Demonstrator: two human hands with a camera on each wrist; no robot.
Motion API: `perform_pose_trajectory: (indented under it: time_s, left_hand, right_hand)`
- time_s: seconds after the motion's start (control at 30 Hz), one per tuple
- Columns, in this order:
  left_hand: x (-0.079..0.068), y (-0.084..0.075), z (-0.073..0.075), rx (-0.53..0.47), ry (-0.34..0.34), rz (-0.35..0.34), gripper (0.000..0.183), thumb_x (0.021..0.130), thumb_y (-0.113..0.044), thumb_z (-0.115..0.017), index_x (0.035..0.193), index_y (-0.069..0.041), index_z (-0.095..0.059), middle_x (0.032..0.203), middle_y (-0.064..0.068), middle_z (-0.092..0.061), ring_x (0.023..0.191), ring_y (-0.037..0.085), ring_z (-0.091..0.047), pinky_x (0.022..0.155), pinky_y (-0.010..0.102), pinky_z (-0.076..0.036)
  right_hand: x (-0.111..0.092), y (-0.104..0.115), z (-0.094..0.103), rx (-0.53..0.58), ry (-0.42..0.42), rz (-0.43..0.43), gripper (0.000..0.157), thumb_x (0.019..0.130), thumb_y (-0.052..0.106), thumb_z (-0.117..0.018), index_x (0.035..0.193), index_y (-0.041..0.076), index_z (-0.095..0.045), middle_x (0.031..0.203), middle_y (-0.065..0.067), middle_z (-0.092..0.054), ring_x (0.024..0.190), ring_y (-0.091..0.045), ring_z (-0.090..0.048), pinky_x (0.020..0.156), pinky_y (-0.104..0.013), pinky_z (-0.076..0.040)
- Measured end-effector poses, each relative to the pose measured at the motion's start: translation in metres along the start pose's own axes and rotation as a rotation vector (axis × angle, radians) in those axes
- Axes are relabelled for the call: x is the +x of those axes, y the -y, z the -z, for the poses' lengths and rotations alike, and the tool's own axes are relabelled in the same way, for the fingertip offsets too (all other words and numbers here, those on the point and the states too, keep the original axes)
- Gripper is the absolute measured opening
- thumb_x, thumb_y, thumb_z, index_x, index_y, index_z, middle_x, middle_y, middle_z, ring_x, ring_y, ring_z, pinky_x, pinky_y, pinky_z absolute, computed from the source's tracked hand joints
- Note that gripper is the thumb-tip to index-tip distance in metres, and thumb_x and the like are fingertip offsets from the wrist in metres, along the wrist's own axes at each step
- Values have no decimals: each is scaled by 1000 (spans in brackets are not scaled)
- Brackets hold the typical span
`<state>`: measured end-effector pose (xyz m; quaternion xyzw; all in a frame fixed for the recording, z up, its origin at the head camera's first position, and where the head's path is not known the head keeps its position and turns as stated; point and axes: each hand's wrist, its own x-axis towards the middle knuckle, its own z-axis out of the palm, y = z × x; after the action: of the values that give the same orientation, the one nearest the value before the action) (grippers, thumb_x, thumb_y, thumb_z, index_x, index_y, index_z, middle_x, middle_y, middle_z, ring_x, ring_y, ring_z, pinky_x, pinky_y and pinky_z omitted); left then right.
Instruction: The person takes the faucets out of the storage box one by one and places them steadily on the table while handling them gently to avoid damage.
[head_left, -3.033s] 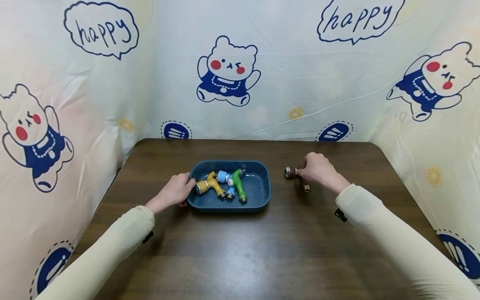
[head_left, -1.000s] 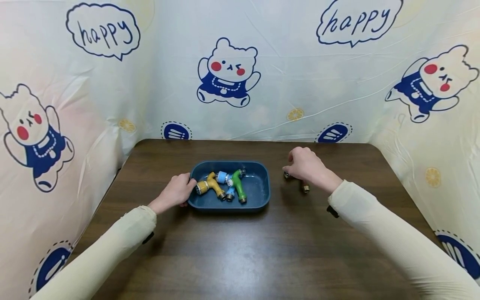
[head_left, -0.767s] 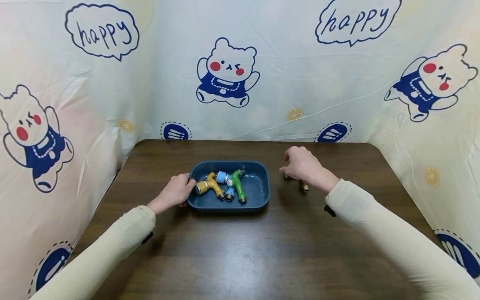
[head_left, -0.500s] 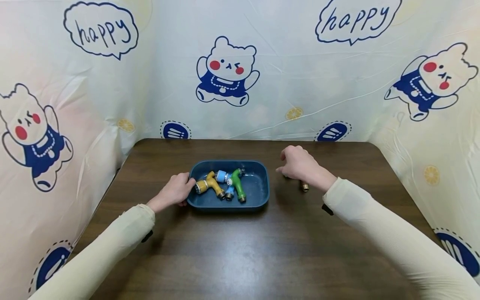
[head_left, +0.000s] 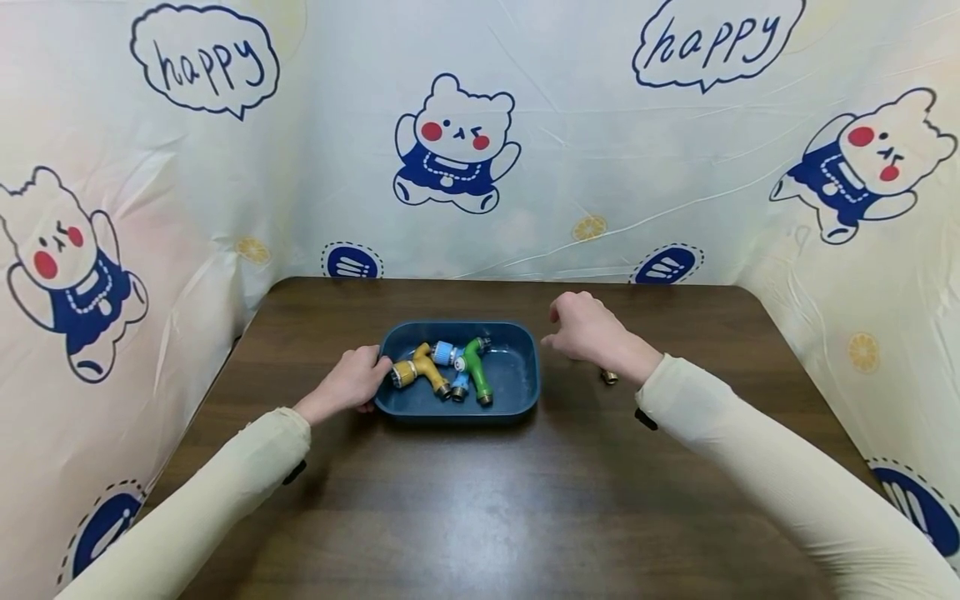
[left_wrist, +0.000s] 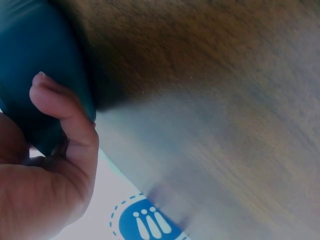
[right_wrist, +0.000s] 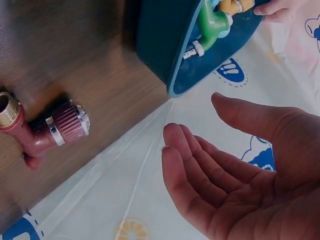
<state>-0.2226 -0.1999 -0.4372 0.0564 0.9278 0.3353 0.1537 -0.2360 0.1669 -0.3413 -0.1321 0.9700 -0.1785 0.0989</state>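
A dark blue plastic tray (head_left: 517, 396) stands mid-table, holding a yellow tap (head_left: 424, 365), a blue tap (head_left: 446, 354) and a green tap (head_left: 476, 375). My left hand (head_left: 351, 379) grips the tray's left end, with a finger bent along its outer wall in the left wrist view. Beside the tray's right end, my right hand (head_left: 585, 332) hovers with nothing in it; the right wrist view shows its thumb and relaxed fingers apart. A dark red tap (right_wrist: 40, 137) lies on the table, mostly hidden behind that hand in the head view, where its brass end (head_left: 609, 377) shows.
The brown wooden table (head_left: 480, 500) has its back edge beyond the tray. A pale cloth (head_left: 570, 150) printed with bears surrounds the table at the back and both sides.
My right hand has let go of the dark red tap and moved left toward the tray, leaving the tap on the table. My left hand and the tray have stayed in place.
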Motion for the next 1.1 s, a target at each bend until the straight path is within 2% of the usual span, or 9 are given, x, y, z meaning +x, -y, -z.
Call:
perform_pose_trajectory:
  time_s: [0.2, 0.67, 1.1]
  left_hand:
    - [-2, -2, -3, 0, -10, -39, 29, 110, -16, -39, 104, 4, -59, 75, 17, -64, 46, 21, -64, 44, 35, -57]
    - [-1, -1, -4, 0, -3, -39, 28, 111, -16, -40, 107, 4, -59, 75, 15, -64, 47, 20, -64, 45, 34, -57]
    - [0, -1, 2, 15, -2, -31, 30, 110, -16, -40, 113, 8, -58, 79, 20, -65, 47, 21, -64, 45, 35, -57]
  right_hand:
    - [1, 4, -1, 0, 18, 25, 39, 92, 21, -82, 119, -5, -72, 118, -21, -71, 94, -31, -69, 87, -48, -59]
    - [4, 18, 2, -37, 12, 76, 40, 92, 22, -83, 119, -5, -73, 115, -20, -73, 86, -28, -71, 89, -48, -59]
    - [8, 30, -2, -13, 36, 85, 36, 93, 21, -81, 117, -5, -73, 110, -17, -72, 83, -27, -68, 80, -43, -61]
